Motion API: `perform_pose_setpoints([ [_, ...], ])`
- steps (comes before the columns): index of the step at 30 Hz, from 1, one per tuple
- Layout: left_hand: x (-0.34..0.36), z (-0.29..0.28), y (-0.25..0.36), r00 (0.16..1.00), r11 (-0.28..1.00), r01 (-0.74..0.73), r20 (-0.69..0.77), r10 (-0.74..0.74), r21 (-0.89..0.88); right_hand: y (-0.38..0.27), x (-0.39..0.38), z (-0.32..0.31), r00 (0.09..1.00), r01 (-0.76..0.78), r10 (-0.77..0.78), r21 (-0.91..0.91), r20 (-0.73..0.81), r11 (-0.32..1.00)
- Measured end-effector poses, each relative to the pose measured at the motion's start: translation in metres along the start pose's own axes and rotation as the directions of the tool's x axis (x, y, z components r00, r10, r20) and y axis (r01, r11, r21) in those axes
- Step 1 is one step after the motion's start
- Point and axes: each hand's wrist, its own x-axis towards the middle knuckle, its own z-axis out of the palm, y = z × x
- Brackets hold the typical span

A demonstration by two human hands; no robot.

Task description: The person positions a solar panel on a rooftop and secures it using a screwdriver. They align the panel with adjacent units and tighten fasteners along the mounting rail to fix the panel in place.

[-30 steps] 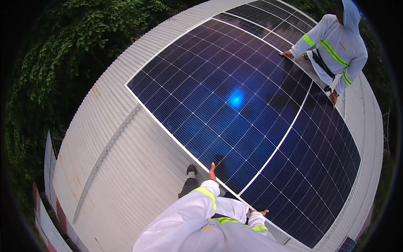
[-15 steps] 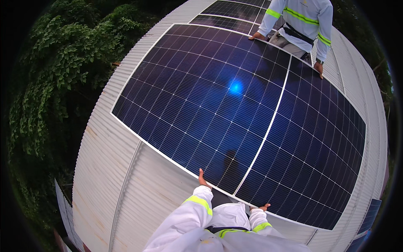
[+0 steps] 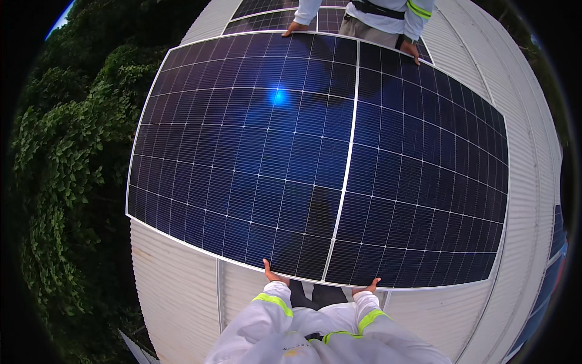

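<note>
A large dark-blue solar panel (image 3: 242,164) with a white frame spans the view, held up above the roof. My left hand (image 3: 274,274) grips its near edge, the thumb over the frame and the fingers hidden underneath. Farther right on the same edge, my right hand (image 3: 367,286) holds the frame the same way, thumb on top. Across from me, a co-worker's hands hold the far edge, one hand (image 3: 295,28) at the left and the other (image 3: 410,50) at the right. Sunlight glints off the panel's upper left part.
Corrugated light-grey roofing (image 3: 176,279) lies beneath, with seams running away from me. Other solar panels (image 3: 267,21) are laid behind the co-worker (image 3: 376,21). More panels (image 3: 548,279) show low at the right. Dense green trees (image 3: 66,164) stand beyond the roof's left edge.
The panel has turned in view, its left end nearer me and its right end farther away. The co-worker appears farther left and higher. Both my hands keep their hold.
</note>
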Motion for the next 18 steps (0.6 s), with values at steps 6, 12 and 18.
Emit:
perform_pose_setpoints([
  [6, -0.005, 0.015, -0.005, 0.988, 0.978, -0.155, 0.001, 0.157, 0.14, 0.006, -0.002, 0.004, 0.988, -0.04, 0.005, 0.223, 0.155, 0.974],
  [12, 0.004, 0.015, -0.004, 0.998, 0.983, -0.057, -0.012, 0.06, 0.174, 0.012, 0.004, 0.008, 0.984, 0.121, -0.147, 0.237, 0.097, 0.964],
  [18, 0.007, 0.014, -0.009, 0.995, 0.983, -0.013, -0.09, 0.03, 0.185, 0.009, -0.003, 0.011, 0.992, 0.079, -0.101, 0.242, 0.077, 0.967],
])
